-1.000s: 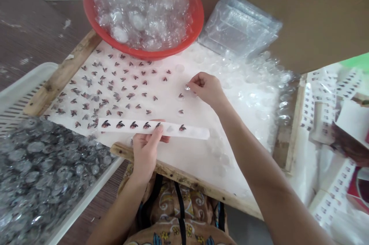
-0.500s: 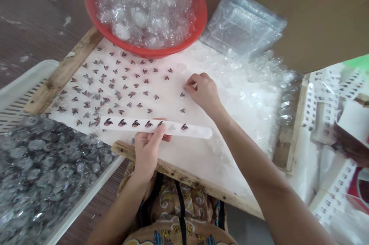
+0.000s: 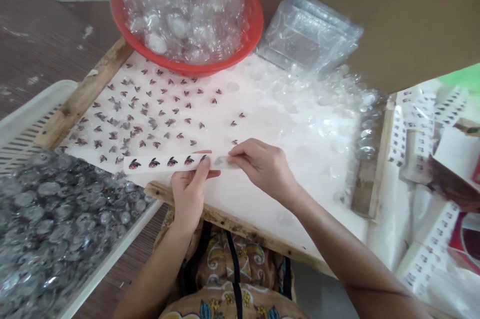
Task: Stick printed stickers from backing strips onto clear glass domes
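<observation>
My left hand (image 3: 191, 184) grips a white sticker strip (image 3: 144, 163) between thumb and fingers. The strip bears a row of small dark-winged, reddish insect pictures and lies level above the board. At its right part, the thumb and forefinger of my right hand (image 3: 262, 166) are pinched together on the strip; whether a single sticker is between them is hidden. Beneath both hands is a white sheet-covered board (image 3: 258, 209) in a wooden frame. Small insect stickers (image 3: 170, 122) on clear round pieces are scattered over its left half, and bare clear discs (image 3: 290, 129) over its right.
A red basin (image 3: 257, 29) heaped with clear plastic pieces stands at the back. Flat clear plastic packs (image 3: 311, 34) lie beside it. At left is a white crate (image 3: 123, 239) full of clear round pieces. Bundled sticker strips (image 3: 431, 244) lie at right.
My right hand has moved down from the board to the strip. One more insect sticker shows where its fingertips were. My left hand and the strip have shifted slightly left.
</observation>
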